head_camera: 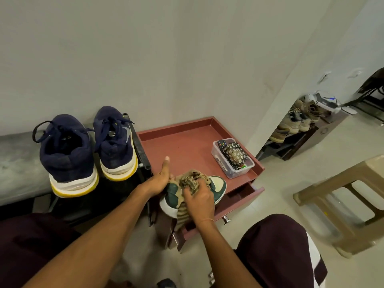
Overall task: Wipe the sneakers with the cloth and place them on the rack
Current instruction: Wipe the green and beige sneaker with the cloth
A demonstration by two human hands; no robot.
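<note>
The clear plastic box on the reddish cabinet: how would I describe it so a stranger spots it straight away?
Find the reddish-brown cabinet against the wall, right of the navy sneakers. On the right side of its tray-like top sits the clear plastic box, holding a black remote and a flowered pouch. It is the only see-through thing there.

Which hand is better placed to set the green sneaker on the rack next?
Left, probably. The left hand already grips the green sneaker and is nearer the rack; the right hand holds the cloth.
</note>
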